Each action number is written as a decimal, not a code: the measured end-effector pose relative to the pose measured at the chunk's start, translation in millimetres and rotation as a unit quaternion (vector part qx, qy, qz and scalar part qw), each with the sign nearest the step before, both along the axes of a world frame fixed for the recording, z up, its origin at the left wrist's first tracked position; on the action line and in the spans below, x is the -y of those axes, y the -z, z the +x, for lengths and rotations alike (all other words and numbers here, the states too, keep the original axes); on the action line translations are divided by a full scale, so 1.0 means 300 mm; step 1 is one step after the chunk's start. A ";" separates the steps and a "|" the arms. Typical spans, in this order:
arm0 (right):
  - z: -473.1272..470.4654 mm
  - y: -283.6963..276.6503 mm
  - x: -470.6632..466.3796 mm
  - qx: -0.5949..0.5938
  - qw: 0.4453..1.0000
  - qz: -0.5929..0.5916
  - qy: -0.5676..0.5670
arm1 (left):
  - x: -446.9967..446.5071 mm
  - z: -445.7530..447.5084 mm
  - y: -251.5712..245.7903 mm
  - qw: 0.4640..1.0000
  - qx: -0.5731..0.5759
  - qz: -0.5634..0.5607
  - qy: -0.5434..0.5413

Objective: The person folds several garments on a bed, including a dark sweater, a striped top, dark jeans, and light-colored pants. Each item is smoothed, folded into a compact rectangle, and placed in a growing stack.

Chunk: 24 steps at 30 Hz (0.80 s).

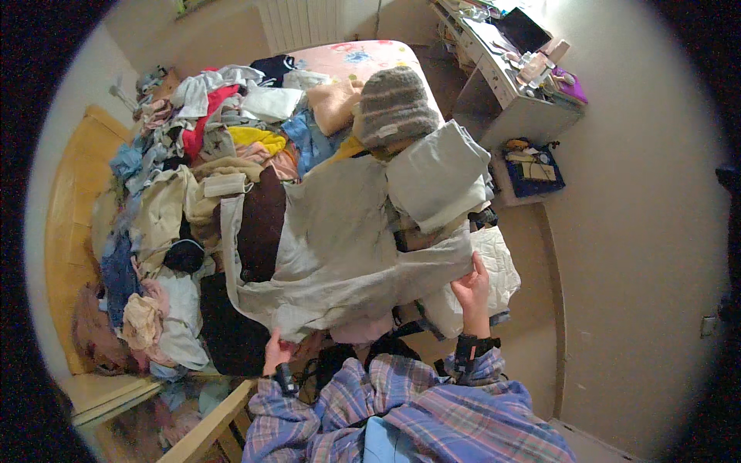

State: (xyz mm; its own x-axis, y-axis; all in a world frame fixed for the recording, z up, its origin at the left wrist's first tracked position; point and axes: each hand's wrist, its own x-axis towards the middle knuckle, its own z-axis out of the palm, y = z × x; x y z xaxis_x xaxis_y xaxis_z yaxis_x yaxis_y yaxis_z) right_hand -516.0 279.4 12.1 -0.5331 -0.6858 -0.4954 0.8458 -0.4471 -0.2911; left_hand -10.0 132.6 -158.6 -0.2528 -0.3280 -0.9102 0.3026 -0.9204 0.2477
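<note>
A light grey-beige long-sleeved garment (341, 231) lies spread over the bed's near part, one sleeve curving along its left side. My left hand (279, 350) grips the garment's near edge at lower left. With fingers and thumb, my right hand (472, 283) holds the end of its right part. Folded light grey cloth (440, 176) rests just beyond that part, below a striped grey-brown knit hat (398, 107). A dark brown cloth (260, 226) shows between the sleeve and the garment's body. Black cloth (231, 330) lies left of my left hand.
Piled clothes (214, 127) cover the bed's left side, by a wooden headboard (75, 231). A floral mattress (359, 55) shows at the far end. At upper right stands a cluttered white desk (521, 110); a dark blue box (534, 173) is below it. Crumpled white cloth (498, 266) lies beyond my right hand.
</note>
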 end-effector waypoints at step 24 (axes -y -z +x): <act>-0.110 -0.048 -0.093 -0.103 0.992 0.070 -0.012 | -0.246 -0.323 0.095 0.975 0.027 -0.145 -0.165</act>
State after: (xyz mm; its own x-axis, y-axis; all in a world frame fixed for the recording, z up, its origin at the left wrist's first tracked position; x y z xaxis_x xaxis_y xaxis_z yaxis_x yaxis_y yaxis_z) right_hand -548.9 307.4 26.6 -0.6171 -0.6319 -0.4690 0.7718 -0.3702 -0.5169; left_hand -106.9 206.4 -187.0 -0.0433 -0.6286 -0.7766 0.5499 -0.6639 0.5068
